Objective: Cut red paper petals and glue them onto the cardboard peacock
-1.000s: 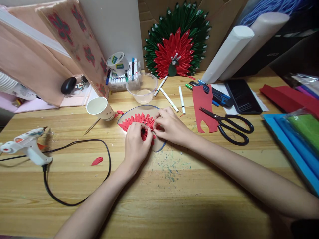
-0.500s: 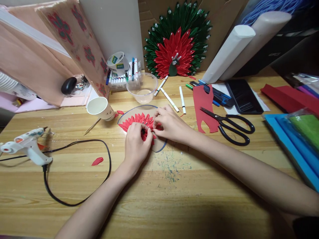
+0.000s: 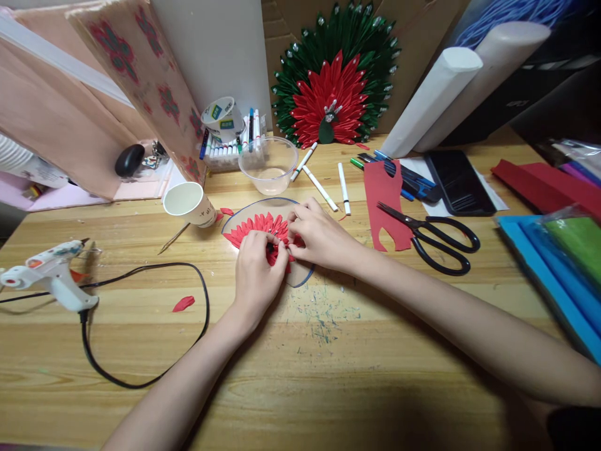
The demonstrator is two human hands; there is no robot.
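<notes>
A rounded cardboard piece (image 3: 302, 274) with a blue outline lies on the table, carrying a fan of red paper petals (image 3: 256, 227). Over the fan's lower middle, my left hand (image 3: 258, 263) is closed in a pinch, thumb against fingers, at a red petal. Just to its right, my right hand (image 3: 317, 235) is also closed, its fingertips pressing on red petals at the same spot. Both sets of fingertips nearly meet, and they hide the petal bases. One loose red petal (image 3: 183, 304) lies to the left on the bare wood.
A glue gun (image 3: 59, 275) with a looping black cord is at left. Nearby stand a paper cup (image 3: 188, 205) and a clear bowl (image 3: 268, 166). Black-handled scissors (image 3: 432, 235) rest partly on red paper (image 3: 381, 200) at right. Behind stands a green and red paper peacock (image 3: 331, 81).
</notes>
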